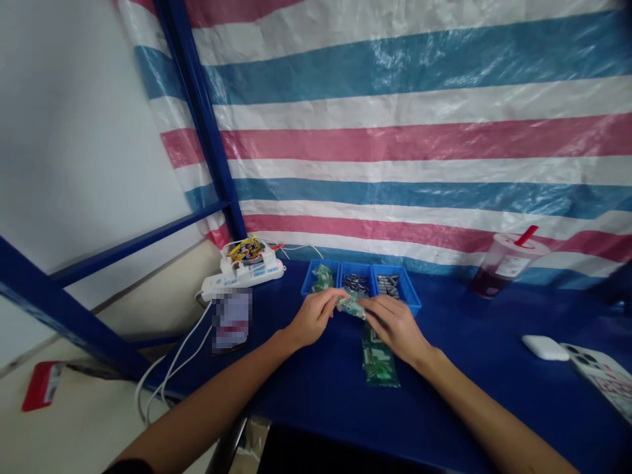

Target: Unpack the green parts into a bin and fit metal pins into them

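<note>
Between my two hands is a small clear-and-green plastic packet (pixel 351 307), its contents too small to make out. My left hand (pixel 316 316) pinches its left end, and my right hand (pixel 395 326) grips the right end with bent fingers. Green packets (pixel 380 365) lie on the table below and partly under my right hand. Just beyond my hands stand three blue bins: the left bin (pixel 305 284) holds green packets, the middle bin (pixel 356 268) small dark metal pieces, and the right bin (pixel 409 289) grey metal pins.
A power strip (pixel 217 284) with a white box (pixel 228 263) of wrapped items sits at the back left, near a phone (pixel 232 319). On the right are a drink cup (pixel 508 263), a white earbud case (pixel 546 347) and another phone (pixel 605 375). Cables (pixel 172 368) hang over the left edge.
</note>
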A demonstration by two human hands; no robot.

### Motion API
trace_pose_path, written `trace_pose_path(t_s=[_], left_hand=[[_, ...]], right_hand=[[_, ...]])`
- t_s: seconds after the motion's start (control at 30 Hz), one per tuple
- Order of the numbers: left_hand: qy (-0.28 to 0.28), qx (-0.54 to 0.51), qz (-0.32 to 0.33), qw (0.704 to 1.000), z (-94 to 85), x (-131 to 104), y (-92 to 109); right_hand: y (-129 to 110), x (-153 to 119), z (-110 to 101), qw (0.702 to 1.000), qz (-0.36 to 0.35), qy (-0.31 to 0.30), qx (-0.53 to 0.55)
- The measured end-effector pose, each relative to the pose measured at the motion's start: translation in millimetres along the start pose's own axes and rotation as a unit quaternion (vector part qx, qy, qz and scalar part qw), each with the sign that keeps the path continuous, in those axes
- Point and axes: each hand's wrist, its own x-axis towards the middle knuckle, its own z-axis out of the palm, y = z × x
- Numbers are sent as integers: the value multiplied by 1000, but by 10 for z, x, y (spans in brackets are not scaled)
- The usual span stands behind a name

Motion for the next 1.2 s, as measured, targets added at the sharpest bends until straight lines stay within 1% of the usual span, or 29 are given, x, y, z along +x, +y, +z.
trace_pose_path(t_s=[0.17, 0.4, 0.63, 0.8, 0.87, 0.97, 1.1, 1.2], left_hand=[[-12, 9, 31, 999, 17, 0, 23], [-2, 21, 30, 999, -5, 15, 77], [-32, 22, 24, 999, -22, 2, 80], [-46, 7, 13, 999, 8, 17, 48], [-39, 10, 14, 999, 19, 19, 47], [-30, 4, 15, 999, 29, 13, 41], [-17, -28, -4, 999, 41, 11, -11], [-16, -65, -15, 998, 57, 15, -51]], right_hand=[[-39, -3, -33, 1000, 19, 7, -8], [-146, 57, -7, 997, 62, 16, 33], [-169, 66, 49, 989, 112, 13, 100], [-195, 76, 49, 982, 139, 40, 120], [-197, 73, 47, 983, 132, 38, 120], [-178, 54, 38, 991, 91, 18, 101], [-130, 32, 5, 1000, 17, 7, 22], [-96, 32, -29, 999, -19, 11, -40]])
